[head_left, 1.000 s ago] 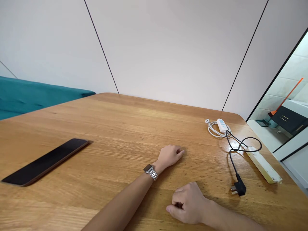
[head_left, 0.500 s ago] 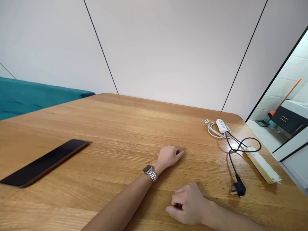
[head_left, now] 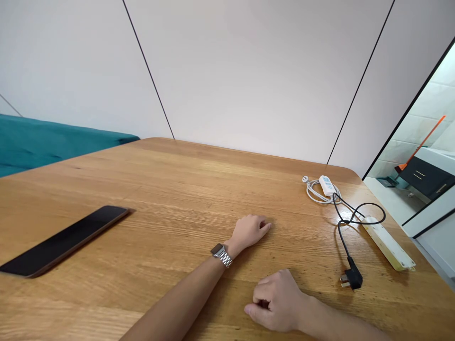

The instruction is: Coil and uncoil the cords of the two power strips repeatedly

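Note:
My left hand [head_left: 250, 229] rests on the wooden table [head_left: 199, 189], its fingers curled into a loose fist. A watch [head_left: 222, 255] with a metal band is on that wrist. Closer to me lies my right hand [head_left: 279, 300], also curled, with a small gap between thumb and fingers and nothing seen in it. The nearest thing to the right hand is a black plug [head_left: 352, 276] on a dark cord, which loops back toward a long pale power strip [head_left: 389, 244]. Behind these sits a small white power strip [head_left: 326, 185] with its white cable coiled around it.
On the left side of the table lies a dark flat tablet-like slab [head_left: 67, 241]. A teal padded seat [head_left: 57, 142] stands beyond the left edge. A pale panelled wall [head_left: 245, 80] backs the table. Through a doorway at right I see an orange broom [head_left: 421, 144] and a dark cabinet [head_left: 426, 177].

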Tool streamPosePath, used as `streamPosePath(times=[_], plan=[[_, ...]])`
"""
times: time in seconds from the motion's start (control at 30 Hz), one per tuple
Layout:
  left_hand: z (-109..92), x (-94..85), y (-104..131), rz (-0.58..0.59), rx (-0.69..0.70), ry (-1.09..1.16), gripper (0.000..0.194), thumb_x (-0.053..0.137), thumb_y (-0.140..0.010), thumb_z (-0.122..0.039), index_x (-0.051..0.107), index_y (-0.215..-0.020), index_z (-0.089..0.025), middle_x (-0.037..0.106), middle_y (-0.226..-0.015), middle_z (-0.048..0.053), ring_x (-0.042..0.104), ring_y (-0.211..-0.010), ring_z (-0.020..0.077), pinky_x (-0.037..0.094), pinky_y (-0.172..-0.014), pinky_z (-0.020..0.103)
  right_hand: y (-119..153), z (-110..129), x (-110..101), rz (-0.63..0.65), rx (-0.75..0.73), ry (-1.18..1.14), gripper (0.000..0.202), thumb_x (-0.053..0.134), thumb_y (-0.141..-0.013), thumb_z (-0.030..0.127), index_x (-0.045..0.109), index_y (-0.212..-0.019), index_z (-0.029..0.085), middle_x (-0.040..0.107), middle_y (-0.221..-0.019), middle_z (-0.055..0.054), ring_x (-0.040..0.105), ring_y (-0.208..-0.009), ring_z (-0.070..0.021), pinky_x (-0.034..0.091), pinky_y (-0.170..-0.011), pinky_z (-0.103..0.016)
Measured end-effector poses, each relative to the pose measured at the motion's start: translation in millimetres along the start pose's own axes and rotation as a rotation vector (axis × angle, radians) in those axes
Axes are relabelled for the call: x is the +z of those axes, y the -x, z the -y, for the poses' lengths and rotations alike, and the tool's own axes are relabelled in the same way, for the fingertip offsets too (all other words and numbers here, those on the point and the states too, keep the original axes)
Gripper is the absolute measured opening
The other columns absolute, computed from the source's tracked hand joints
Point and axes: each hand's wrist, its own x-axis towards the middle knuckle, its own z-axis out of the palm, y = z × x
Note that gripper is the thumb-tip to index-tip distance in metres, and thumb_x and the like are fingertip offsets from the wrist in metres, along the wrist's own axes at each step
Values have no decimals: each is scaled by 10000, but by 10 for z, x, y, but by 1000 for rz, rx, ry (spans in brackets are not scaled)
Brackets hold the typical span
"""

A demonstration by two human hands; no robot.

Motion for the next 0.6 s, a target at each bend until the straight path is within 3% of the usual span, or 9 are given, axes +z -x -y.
streamPosePath(times=[0.6], plan=[[9,10,-5,0,-6,-2,338,439,-884,-429,601,-697,-199,674,-726,49,628,-725,201,307,-566,274,1,6,-9,23,12,4,228,648,-780,337,617,-602,198,664,-580,39,577,-536,-113,271,-482,-243]])
